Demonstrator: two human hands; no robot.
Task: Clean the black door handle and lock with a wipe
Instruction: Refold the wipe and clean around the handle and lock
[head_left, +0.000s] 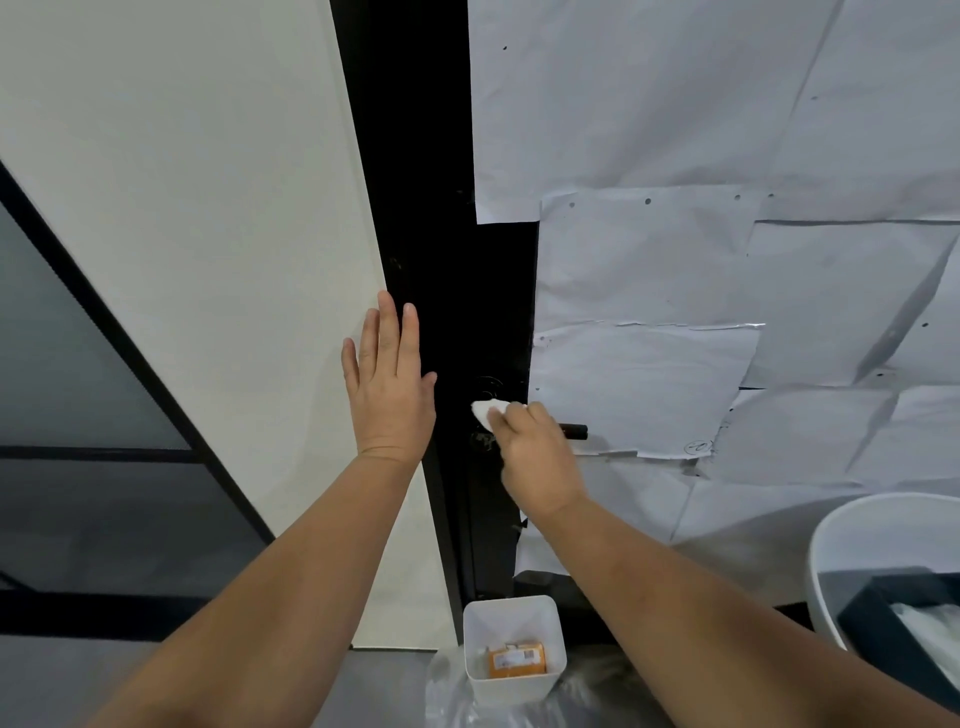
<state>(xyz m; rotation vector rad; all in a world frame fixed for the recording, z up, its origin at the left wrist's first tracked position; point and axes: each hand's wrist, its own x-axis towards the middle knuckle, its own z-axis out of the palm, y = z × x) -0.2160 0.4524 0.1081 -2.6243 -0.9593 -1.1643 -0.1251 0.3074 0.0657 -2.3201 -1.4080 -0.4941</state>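
Observation:
A black door frame strip (447, 218) runs down the middle, with the black lock (488, 387) set in it. My right hand (537, 457) grips a white wipe (485, 411) and presses it against the lock area, covering most of the black door handle (574, 431), whose tip sticks out to the right. My left hand (389, 384) lies flat with fingers spread on the edge between the white wall and the black strip, holding nothing.
White paper sheets (701, 260) cover the door at right. On the floor below stands a small white bin (511, 618) holding an orange pack (517, 660). A larger white bin (852, 540) with a dark box sits at the lower right. Dark glass panels are at left.

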